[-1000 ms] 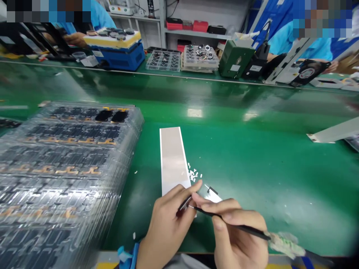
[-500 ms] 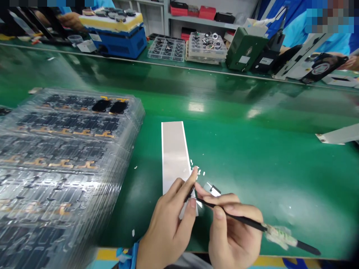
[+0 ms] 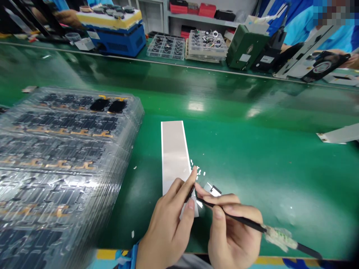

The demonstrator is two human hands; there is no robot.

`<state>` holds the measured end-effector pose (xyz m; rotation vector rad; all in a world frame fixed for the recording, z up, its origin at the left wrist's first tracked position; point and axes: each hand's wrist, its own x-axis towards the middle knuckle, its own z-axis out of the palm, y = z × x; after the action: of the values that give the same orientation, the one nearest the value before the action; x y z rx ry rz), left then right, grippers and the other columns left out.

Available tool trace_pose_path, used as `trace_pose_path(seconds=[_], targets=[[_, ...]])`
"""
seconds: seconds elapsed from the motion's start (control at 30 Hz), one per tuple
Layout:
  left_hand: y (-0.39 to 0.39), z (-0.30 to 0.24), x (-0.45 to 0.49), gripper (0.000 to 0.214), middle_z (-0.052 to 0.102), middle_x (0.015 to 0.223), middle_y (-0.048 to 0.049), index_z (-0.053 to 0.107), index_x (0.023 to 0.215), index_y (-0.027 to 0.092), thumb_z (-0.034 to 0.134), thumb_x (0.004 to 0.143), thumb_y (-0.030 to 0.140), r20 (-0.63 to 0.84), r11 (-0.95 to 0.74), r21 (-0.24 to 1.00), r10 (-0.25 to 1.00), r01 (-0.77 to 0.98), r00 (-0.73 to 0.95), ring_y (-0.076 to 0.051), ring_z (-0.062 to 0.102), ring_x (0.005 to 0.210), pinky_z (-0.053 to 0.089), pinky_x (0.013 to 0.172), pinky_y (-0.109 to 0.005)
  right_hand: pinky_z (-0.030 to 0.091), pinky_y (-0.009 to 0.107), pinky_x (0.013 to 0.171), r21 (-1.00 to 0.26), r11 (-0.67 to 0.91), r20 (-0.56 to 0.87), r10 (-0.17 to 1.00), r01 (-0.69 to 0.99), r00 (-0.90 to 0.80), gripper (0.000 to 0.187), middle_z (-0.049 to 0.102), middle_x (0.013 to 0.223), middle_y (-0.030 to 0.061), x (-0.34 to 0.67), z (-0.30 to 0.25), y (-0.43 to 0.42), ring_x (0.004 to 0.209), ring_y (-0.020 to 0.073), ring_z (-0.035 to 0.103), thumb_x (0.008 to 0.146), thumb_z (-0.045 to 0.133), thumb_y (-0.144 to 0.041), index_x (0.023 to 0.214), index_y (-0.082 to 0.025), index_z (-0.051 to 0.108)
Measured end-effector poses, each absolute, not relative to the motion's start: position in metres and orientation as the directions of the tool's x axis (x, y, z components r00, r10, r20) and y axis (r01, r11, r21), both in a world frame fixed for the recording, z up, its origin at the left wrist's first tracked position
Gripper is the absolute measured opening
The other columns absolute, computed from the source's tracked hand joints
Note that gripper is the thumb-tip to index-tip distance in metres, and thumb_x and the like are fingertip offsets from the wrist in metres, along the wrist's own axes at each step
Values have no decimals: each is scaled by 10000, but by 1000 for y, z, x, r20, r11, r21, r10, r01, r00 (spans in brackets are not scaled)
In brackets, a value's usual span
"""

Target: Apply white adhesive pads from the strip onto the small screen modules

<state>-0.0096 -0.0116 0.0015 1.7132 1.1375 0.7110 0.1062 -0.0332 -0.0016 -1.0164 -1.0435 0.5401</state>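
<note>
My left hand (image 3: 166, 224) pinches a small dark piece (image 3: 191, 193) between thumb and forefinger, above the lower end of a long white-edged film strip (image 3: 174, 157). My right hand (image 3: 232, 229) holds fine black tweezers (image 3: 235, 218) with a tape-wrapped handle end (image 3: 280, 238). Their tip reaches the left fingers, though the fingers hide the exact contact. Several tiny white bits (image 3: 198, 171) lie next to the strip's right edge. A small film piece with black marks (image 3: 213, 190) lies just beyond my right fingers.
A tall stack of transparent trays (image 3: 64, 157) holding dark parts with orange flex cables fills the left of the green bench (image 3: 246, 149). Machines and parts trays line the far side. A co-worker's hand (image 3: 352, 61) holds a dark object at far right.
The whole scene has shifted upward in view since the oldest frame. My hands have drawn closer together, with the left fingertips now nearer the white bits.
</note>
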Motion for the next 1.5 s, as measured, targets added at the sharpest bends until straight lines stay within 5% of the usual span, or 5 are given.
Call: trace_pose_path(seconds=[0.37, 0.93, 1.23, 1.5], targets=[[-14, 2, -9, 530, 576, 1080, -57, 218, 1560, 315, 269, 1035, 259, -45, -143, 897, 912, 418, 408, -183, 596, 930, 500, 823, -273, 669, 414, 786, -887, 453, 442, 780, 87, 443, 191, 697, 890, 26, 108, -1, -35, 910, 192, 738, 944, 488, -70, 1007, -248, 517], [-15, -2, -10, 530, 564, 1242, -35, 192, 1547, 404, 283, 1040, 278, -39, -151, 896, 910, 418, 412, -206, 583, 1100, 488, 895, -300, 663, 402, 836, -831, 548, 536, 742, 96, 404, 262, 701, 899, 49, 108, -3, -31, 918, 189, 737, 888, 481, 50, 994, -177, 560], [-13, -1, -8, 528, 565, 1015, -18, 245, 1532, 401, 320, 1035, 240, -18, -164, 903, 908, 397, 418, -166, 601, 882, 485, 787, -277, 663, 366, 810, -858, 514, 454, 753, 6, 476, 198, 703, 891, 29, 107, 0, -33, 879, 162, 734, 929, 499, -23, 1000, -202, 546], [-10, 1, -6, 529, 631, 1090, -58, 280, 1539, 302, 327, 1018, 228, -26, -175, 886, 906, 429, 423, -186, 633, 928, 499, 823, -282, 642, 390, 794, -873, 487, 414, 757, -14, 505, 119, 664, 853, 25, 107, -1, -34, 842, 168, 706, 957, 507, -125, 999, -228, 548]])
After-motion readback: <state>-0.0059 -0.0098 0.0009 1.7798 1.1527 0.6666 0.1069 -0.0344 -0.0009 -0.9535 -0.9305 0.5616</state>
